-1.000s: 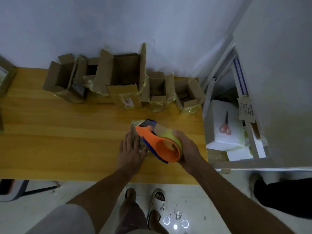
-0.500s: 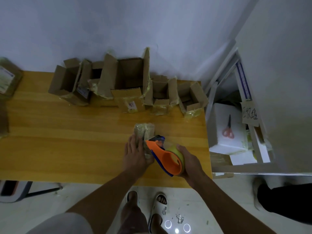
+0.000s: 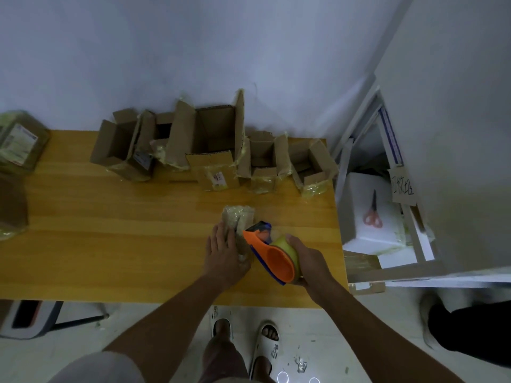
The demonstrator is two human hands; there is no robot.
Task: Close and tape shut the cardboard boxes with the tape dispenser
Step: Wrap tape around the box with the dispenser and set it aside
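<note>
Wooden table (image 3: 110, 244): five open boxes (image 3: 215, 145), one taped box (image 3: 237, 219), one tape dispenser (image 3: 273, 255).

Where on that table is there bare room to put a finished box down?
The widest bare wood lies left of the left hand, between the open boxes at the wall and the near edge. It's crowded along the wall and around the small box and tape dispenser.

Small packing or shipping room: wooden table (image 3: 110, 244) against bare wall (image 3: 193, 51), row of open cardboard boxes (image 3: 215, 145), scissors (image 3: 373, 214) on foam box (image 3: 362, 239) alongside.
</note>
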